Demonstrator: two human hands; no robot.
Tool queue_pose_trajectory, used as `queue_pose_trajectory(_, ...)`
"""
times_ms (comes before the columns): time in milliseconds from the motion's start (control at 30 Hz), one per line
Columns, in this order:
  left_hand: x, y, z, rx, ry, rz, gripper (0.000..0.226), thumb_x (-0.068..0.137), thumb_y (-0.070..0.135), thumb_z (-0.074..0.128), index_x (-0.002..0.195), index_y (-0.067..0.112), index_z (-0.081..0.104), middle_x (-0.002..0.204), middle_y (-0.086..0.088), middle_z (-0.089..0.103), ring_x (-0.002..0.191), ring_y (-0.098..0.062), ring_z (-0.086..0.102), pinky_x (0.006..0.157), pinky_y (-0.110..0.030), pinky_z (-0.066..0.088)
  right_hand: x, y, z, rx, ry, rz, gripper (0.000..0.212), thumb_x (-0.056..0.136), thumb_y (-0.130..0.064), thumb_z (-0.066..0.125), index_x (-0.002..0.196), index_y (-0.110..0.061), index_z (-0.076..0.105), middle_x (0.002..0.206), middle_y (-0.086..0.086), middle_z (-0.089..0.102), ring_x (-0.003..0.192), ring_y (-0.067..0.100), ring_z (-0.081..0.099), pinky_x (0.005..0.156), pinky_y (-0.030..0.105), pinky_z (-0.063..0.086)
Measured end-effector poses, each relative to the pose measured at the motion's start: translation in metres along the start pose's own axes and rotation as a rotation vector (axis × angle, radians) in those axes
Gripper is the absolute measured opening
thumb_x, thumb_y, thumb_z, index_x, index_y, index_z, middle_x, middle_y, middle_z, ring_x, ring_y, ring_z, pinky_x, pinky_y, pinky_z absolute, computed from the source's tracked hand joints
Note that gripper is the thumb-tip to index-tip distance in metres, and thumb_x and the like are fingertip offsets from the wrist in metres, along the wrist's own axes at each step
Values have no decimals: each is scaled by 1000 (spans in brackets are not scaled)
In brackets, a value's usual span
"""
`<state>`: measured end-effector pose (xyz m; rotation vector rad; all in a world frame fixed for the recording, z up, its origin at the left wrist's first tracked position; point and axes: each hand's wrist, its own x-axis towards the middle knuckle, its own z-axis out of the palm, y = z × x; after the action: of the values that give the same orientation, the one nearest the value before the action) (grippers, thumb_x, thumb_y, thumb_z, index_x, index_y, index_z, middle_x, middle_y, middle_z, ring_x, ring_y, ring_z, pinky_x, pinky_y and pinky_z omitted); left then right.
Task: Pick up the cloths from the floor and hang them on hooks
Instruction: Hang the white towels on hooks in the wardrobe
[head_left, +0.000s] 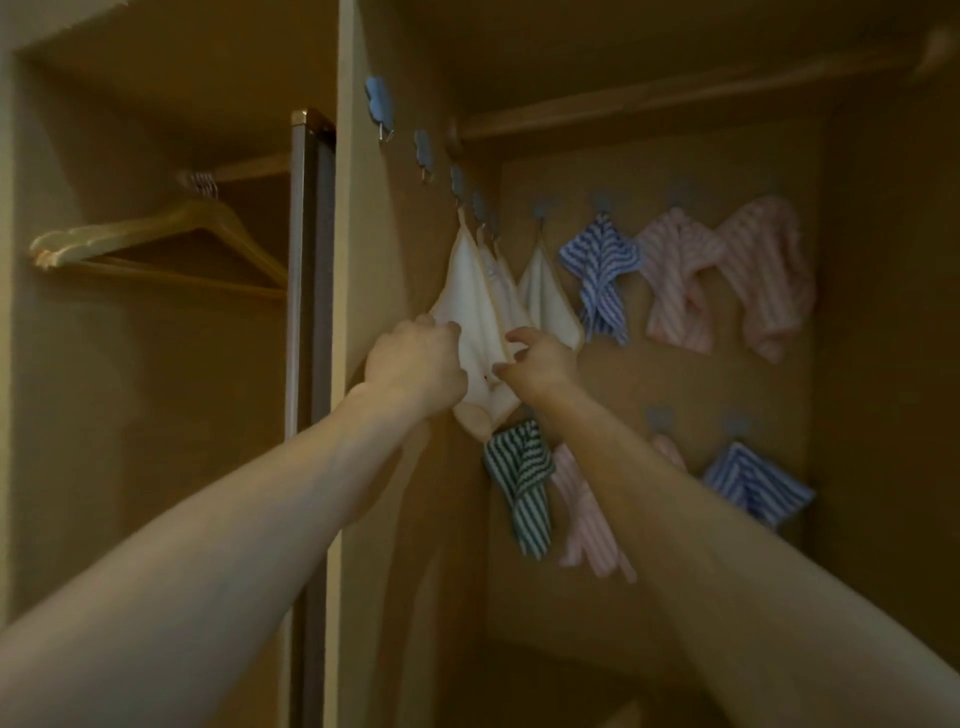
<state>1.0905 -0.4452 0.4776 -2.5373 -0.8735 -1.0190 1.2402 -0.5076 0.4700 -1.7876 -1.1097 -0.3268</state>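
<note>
Here, both hands are working on the white cloth (470, 291) hanging by its corner loop from a blue hook (457, 179) on the wardrobe's side panel (400, 260). The left hand (415, 366) is pinching the cloth's left edge, fingers curled on it. The right hand (540, 361) is touching its right edge with bent fingers; whether it is truly gripping, I cannot tell. Right of this cloth, more white cloths and striped cloths (600, 270) are hanging. Left of it, a wooden hanger (156, 234) is hanging.
</note>
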Motion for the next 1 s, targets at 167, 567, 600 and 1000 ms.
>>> queue_pose_trajectory(167,-50,6,4,-109,-72,-4,53,91,39,53,139,19,46,131,-13,51,120,-35,50,92,-45,44,-68,-3,-13,-83,-44,-5,56,88,-26,68,139,-18,49,138,10,52,124,24,51,92,21,39)
queue_pose_trajectory(567,-178,45,34,-269,-167,-35,55,92,47,50,143,30,39,143,-7,45,136,-31,37,112,-49,25,-229,28,-29,-246,-118,157,62,89,-35,64,145,-25,40,142,2,51,126,22,51,100,35,46)
queue_pose_trajectory(600,-192,48,36,-271,-172,-38,56,93,48,50,145,31,37,146,-7,43,138,-30,34,114,-50,22,-245,31,-33,-256,-129,155,61,90,-36,63,145,-25,39,141,2,51,125,22,50,97,34,45)
queue_pose_trajectory(1000,-408,128,16,-335,-366,-101,59,96,55,40,150,38,25,158,-2,27,148,-28,16,118,-52,9,-474,47,-88,-192,-248,358,61,92,-44,58,147,-32,33,149,-2,40,136,19,38,103,32,35)
